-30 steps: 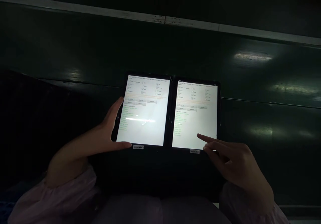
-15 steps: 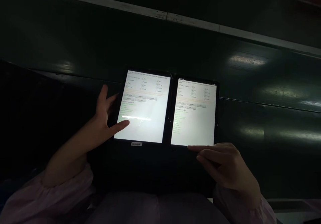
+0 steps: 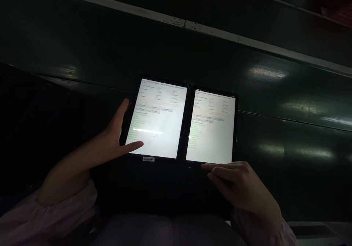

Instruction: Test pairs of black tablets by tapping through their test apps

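Two tablets with lit white screens lie side by side, each showing checkboxes, grey buttons and a list of green text. My left hand (image 3: 114, 139) is around the left edge of the left tablet (image 3: 159, 121). Its thumb rests on the lower screen, the index finger reaches up along the side, and the other fingers are hidden. A barcode label (image 3: 149, 159) sits on that tablet's bottom border. At the bottom border of the right tablet (image 3: 211, 128), my right hand (image 3: 239, 181) has its fingers closed together on the edge, fingertips over the border.
Below and around the tablets is a dark green, shiny surface (image 3: 275, 128) with light reflections. A pale metal strip (image 3: 209, 28) crosses behind them. Something red (image 3: 337, 3) stands in the far right corner.
The right tablet and my right hand have shifted slightly left and down. My left thumb has slid a little lower on the screen, and its index finger lies closer to the tablet's side.
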Demonstrator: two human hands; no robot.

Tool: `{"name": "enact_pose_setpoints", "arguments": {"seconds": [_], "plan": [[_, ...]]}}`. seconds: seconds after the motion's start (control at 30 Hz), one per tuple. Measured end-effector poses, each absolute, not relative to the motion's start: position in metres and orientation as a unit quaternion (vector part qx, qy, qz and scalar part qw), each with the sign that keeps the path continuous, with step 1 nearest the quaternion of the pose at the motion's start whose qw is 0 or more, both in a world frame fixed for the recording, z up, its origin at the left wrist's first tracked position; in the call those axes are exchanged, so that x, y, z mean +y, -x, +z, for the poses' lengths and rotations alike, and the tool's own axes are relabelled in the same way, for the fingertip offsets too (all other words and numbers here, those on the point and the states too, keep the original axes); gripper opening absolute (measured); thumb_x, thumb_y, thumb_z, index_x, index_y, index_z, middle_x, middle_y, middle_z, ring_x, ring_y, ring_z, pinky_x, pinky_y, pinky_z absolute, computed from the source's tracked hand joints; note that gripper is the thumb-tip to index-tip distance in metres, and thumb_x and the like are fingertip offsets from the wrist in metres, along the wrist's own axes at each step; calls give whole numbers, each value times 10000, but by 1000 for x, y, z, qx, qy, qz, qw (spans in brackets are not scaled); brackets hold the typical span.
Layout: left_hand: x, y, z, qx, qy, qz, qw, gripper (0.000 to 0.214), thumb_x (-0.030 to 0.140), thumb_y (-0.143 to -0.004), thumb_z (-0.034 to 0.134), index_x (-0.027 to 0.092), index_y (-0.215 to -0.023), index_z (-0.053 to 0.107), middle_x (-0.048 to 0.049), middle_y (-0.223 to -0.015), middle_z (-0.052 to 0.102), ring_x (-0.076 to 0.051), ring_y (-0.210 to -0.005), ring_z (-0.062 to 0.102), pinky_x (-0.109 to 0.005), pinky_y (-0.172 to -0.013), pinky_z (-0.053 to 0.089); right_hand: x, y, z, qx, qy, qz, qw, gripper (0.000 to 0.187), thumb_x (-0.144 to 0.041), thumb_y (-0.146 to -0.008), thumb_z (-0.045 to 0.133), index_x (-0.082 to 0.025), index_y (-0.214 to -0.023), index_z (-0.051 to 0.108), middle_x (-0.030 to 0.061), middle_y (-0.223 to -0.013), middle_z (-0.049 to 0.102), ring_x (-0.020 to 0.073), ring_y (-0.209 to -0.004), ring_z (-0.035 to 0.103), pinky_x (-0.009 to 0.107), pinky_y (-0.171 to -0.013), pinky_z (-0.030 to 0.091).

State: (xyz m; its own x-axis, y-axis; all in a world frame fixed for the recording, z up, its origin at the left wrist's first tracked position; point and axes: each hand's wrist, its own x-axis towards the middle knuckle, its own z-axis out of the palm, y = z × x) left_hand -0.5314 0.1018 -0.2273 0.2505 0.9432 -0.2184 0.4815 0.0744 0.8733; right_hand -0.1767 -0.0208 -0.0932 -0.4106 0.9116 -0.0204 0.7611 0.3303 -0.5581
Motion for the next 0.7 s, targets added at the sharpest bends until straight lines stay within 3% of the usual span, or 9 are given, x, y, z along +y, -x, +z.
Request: {"name": "enact_pose_setpoints", "arguments": {"seconds": [0.13, 0.27, 0.43, 0.63, 0.7], "plan": [[102, 526, -225, 567, -634, 234, 470, 1495, 741, -560, 927, 311, -1785, 185, -175, -1896, 95, -574, -1691, 186, -766, -1237, 381, -20, 175, -92, -786, 577, 158, 155, 371, -185, -1110, 544, -195, -825, 782, 96, -1171, 865, 72, -375, 603, 233, -397, 538], [101, 526, -230, 546, -652, 239, 469, 1410, 753, -596, 920, 355, -1770, 250, -168, -1881, 191, -568, -1655, 309, -756, -1214, 424, -20, 177, -91, -788, 569, 153, 181, 357, -173, -1105, 544, -199, -849, 791, 111, -1208, 853, 54, -340, 528, 240, -373, 508], [101, 533, -238, 531, -675, 263, 440, 1298, 724, -648, 914, 387, -1748, 312, -137, -1864, 271, -523, -1625, 407, -667, -1194, 499, -23, 179, -91, -806, 529, 217, 154, 363, -177, -1101, 548, -202, -838, 797, 82, -1045, 888, 92, -385, 622, 257, -428, 543], [105, 537, -228, 540, -651, 260, 465, 1310, 759, -647, 881, 303, -1748, 338, -145, -1879, 214, -503, -1694, 261, -651, -1241, 448, -26, 177, -88, -810, 520, 226, 148, 405, -175, -1111, 535, -199, -760, 736, 92, -1023, 889, 127, -512, 744, 269, -479, 552], [107, 540, -225, 543, -636, 268, 478, 1312, 742, -627, 899, 308, -1741, 360, -146, -1873, 234, -495, -1688, 286, -650, -1245, 443, -26, 178, -89, -813, 517, 220, 150, 405, -181, -1115, 530, -201, -764, 731, 84, -1031, 890, 131, -528, 758, 269, -481, 552]]}}
